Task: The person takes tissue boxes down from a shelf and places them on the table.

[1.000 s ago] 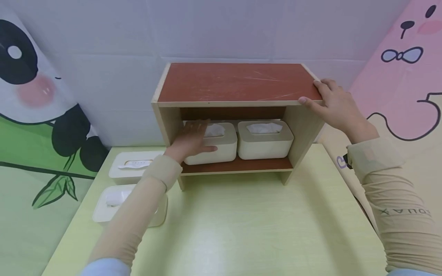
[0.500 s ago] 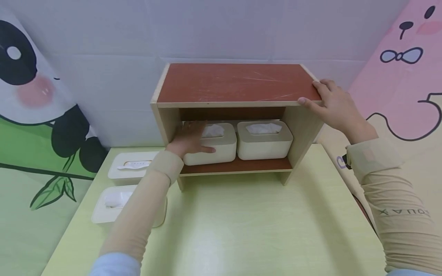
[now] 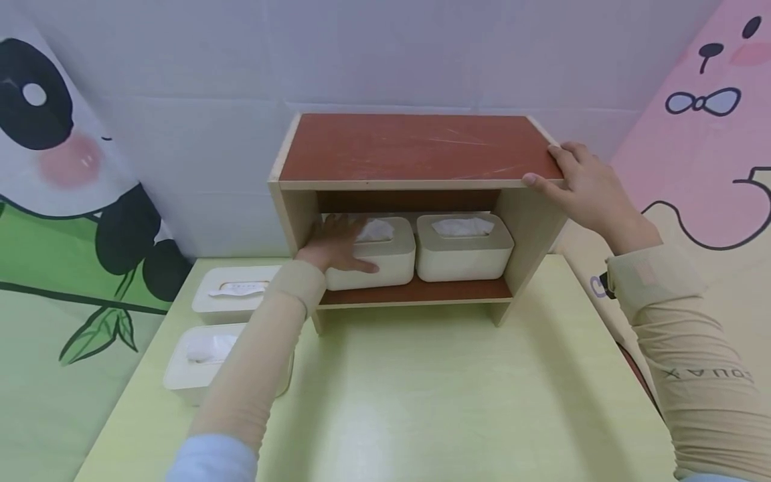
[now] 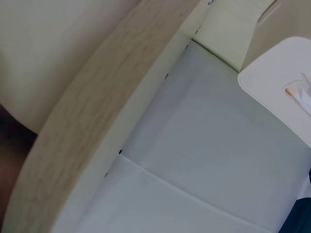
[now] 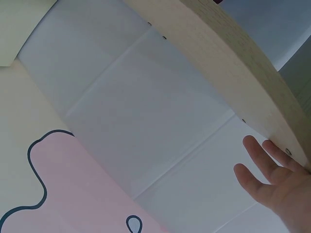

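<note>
A small wooden shelf unit [image 3: 415,148] with a red-brown top stands on the table. Inside it, two cream tissue boxes sit side by side, the left tissue box [image 3: 391,266] and the right tissue box [image 3: 466,263]. White tissue shows in each lid slot. My left hand [image 3: 337,245] reaches past the shelf's left side panel and lies over the left box, fingers spread on its lid and thumb along the front. My right hand [image 3: 587,191] rests on the shelf's top right corner, thumb at the front edge. Its fingers look fairly straight in the right wrist view.
Two more tissue boxes stand left of the shelf: a rear one [image 3: 225,304] and a front one [image 3: 187,375] partly behind my left forearm. The pale table [image 3: 421,388] extends in front. A wall [image 3: 379,53] with white sheeting rises close behind the shelf.
My left forearm has shifted slightly to the right, its hand still over the left tissue box. The right hand stays on the shelf corner, and the boxes show no clear movement.
</note>
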